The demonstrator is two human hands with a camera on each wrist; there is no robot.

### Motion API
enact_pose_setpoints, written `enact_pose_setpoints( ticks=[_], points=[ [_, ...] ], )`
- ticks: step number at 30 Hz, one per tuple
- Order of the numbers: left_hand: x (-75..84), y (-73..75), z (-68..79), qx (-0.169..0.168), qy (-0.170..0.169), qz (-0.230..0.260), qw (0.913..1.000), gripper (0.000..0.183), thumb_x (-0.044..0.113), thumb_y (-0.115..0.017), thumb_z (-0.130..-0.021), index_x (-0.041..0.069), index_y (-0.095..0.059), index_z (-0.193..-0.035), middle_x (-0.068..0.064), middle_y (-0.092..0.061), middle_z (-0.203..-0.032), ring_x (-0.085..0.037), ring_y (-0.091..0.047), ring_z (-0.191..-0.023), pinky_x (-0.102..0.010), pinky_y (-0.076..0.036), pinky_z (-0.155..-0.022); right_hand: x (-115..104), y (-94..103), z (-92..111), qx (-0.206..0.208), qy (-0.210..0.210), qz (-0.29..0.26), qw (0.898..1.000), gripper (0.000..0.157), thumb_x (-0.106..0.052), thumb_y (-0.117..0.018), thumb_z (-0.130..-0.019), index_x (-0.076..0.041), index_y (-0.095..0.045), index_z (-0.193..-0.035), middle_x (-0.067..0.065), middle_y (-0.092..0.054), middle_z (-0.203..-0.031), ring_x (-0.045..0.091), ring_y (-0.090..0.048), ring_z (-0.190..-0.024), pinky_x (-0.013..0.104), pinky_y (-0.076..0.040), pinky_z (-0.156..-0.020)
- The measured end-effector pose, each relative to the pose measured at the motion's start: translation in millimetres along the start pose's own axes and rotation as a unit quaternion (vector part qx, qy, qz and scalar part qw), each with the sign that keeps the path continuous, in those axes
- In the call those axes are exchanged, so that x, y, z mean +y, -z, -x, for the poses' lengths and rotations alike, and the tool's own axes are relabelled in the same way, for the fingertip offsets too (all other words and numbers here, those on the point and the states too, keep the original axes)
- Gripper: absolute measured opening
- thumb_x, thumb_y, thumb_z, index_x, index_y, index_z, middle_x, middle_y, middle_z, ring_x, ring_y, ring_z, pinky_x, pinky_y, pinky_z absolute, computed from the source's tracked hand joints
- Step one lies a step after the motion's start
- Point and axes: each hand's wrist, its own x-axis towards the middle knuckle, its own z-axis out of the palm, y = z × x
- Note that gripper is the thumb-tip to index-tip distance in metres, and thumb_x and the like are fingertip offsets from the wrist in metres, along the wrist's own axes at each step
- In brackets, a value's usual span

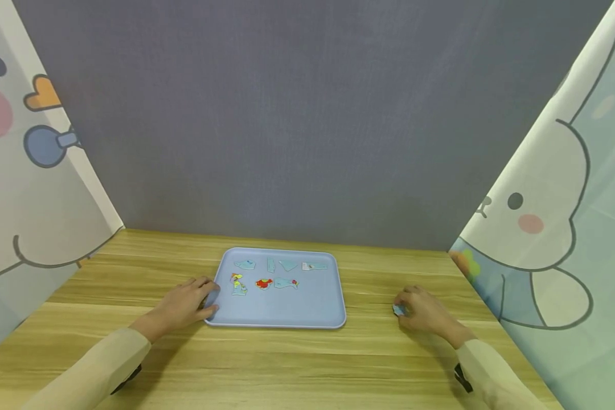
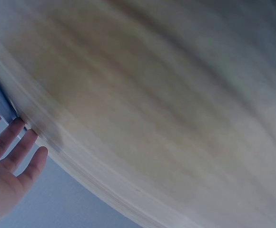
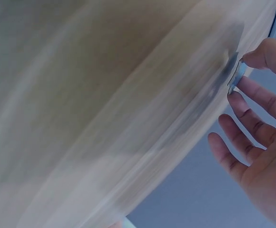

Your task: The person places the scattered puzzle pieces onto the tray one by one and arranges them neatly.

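A pale blue tray (image 1: 302, 314) lies on the table with several flat, irregular picture pieces on it. Among these are a red and yellow piece (image 1: 263, 283), a yellow and light blue piece (image 1: 238, 286) and a light blue piece with a pink spot (image 1: 285, 283). My left hand (image 1: 189, 300) rests at the tray's left rim, its fingers loosely extended in the left wrist view. Right of the tray, my right hand (image 1: 424, 310) pinches a small light blue piece (image 3: 237, 76) between thumb and fingers, just above the table; its printed face is mostly hidden.
The wooden table (image 1: 307, 370) runs back to a dark grey panel (image 1: 297, 125). Cartoon-printed sheets stand at the left (image 1: 36, 182) and right (image 1: 548, 228). The tray's right and front parts hold no pieces.
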Motion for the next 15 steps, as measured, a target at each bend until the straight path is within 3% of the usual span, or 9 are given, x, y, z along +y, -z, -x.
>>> enact_pose_setpoints(
  ticks=[15],
  points=[
    [1.8,1.7,-0.7,0.002,0.001,0.003,1.0000,0.040,0.033,-0.069,-0.079,0.006,-0.061,-0.108,-0.013,-0.059,-0.110,-0.033,-0.059,-0.095,-0.051,-0.051,-0.074,-25.9,-6.7,-34.1,0.005,0.053,-0.007,0.999,0.024,-0.017,-0.075,-0.068,-0.013,-0.067,-0.090,-0.002,-0.060,-0.091,0.011,-0.046,-0.080,0.025,-0.044,-0.063]
  ],
)
